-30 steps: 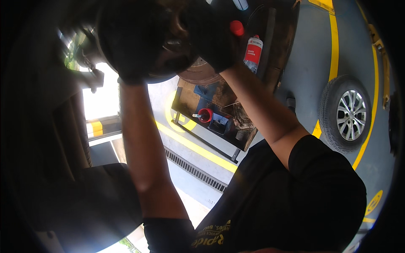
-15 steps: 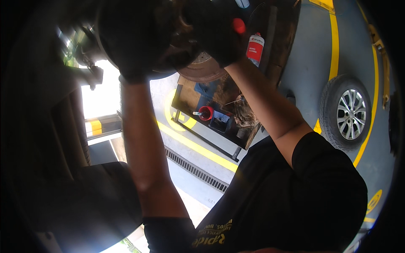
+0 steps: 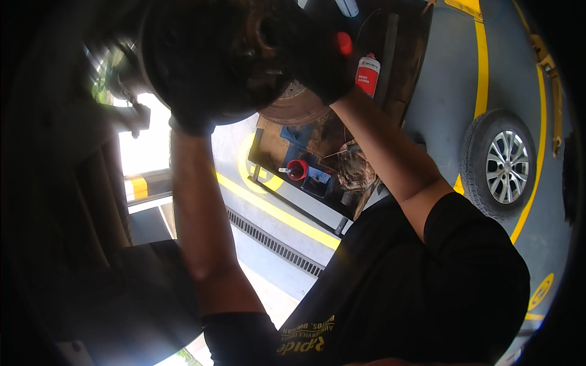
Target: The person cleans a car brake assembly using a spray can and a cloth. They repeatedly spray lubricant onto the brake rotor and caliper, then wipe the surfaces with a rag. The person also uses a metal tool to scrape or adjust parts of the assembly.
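Note:
Dark and partly in shadow, the round wheel hub assembly [image 3: 247, 58] with its backing plate fills the top of the view. My left hand [image 3: 192, 107], in a black glove, is at the plate's lower left edge; its fingers blend into the dark. On the other side my right hand [image 3: 323, 67], gloved too, reaches up beside the hub, and its fingers cannot be made out. Whether either hand grips anything is hidden by the shadow. Below the hub, partly behind my right wrist, a rusty brake drum or disc [image 3: 296, 108] rests on the workbench [image 3: 265, 143].
The workbench carries a red and white spray can [image 3: 367, 74], a red cup [image 3: 297, 169] with a brush-like tool, a dark open box [image 3: 317, 180] and a crumpled rag [image 3: 355, 171]. A wheel [image 3: 500, 165] lies on the floor at right. A drain grate [image 3: 274, 244] runs below the bench.
My left forearm and gloved hand have shifted slightly left and down. My right hand sits a little lower, and more of the hub's centre shows between the hands.

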Demonstrator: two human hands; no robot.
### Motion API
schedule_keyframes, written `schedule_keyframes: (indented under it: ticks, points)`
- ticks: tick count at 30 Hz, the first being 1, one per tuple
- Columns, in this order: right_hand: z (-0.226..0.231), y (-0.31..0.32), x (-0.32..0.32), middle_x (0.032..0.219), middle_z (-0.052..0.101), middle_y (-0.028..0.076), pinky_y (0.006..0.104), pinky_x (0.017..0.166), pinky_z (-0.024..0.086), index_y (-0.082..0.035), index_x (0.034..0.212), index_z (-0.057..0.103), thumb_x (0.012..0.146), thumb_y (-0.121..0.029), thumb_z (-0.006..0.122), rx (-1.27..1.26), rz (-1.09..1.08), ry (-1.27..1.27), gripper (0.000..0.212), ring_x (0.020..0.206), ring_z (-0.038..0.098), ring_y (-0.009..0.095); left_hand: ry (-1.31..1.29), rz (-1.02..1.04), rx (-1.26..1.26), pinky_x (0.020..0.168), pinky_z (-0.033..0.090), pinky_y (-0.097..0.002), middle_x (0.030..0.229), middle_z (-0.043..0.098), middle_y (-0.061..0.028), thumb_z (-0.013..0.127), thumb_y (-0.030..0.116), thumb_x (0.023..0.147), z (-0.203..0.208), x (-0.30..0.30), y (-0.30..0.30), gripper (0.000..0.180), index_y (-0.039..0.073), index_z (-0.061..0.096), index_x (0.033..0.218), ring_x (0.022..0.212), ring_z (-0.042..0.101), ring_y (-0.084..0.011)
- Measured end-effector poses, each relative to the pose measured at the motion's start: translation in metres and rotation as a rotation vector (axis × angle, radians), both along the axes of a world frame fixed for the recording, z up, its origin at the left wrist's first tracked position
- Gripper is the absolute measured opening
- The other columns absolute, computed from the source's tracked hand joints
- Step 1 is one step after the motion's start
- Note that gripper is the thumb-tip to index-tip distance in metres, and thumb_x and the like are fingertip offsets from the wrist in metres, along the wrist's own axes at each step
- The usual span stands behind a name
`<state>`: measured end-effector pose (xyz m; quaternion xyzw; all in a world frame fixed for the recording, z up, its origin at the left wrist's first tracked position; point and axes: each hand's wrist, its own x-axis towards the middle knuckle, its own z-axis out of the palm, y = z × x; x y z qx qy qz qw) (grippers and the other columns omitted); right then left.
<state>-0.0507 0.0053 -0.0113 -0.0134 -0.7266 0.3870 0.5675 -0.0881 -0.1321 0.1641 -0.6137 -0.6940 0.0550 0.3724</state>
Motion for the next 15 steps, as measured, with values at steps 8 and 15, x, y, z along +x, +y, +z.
schedule_keyframes:
  ticks: [8, 15]
  points:
    - [-0.006, -0.012, 0.010, 0.133, 0.073, 0.016, 0.0479, 0.101, 0.054, -0.004, 0.124, 0.074, 0.087, -0.009, 0.074, 0.095, -0.082, 0.130, 0.038, 0.115, 0.071, 0.034, 0.014, -0.004, 0.117, 0.110, 0.052, -0.0470, 0.135, 0.072, -0.0133, 0.089, 0.026, 0.084, 0.003, -0.006, 0.004, 0.053, 0.013, 0.073, 0.134, 0.128, 0.067, -0.0327]
    - [0.000, -0.011, 0.009, 0.134, 0.073, 0.015, 0.0470, 0.105, 0.053, -0.005, 0.127, 0.074, 0.085, -0.015, 0.076, 0.124, -0.066, 0.075, 0.044, 0.120, 0.071, 0.033, 0.008, -0.153, 0.074, 0.109, 0.052, -0.0472, 0.136, 0.072, -0.0132, 0.092, 0.038, 0.082, 0.008, 0.006, 0.005, 0.061, 0.009, 0.073, 0.132, 0.126, 0.068, -0.0352]
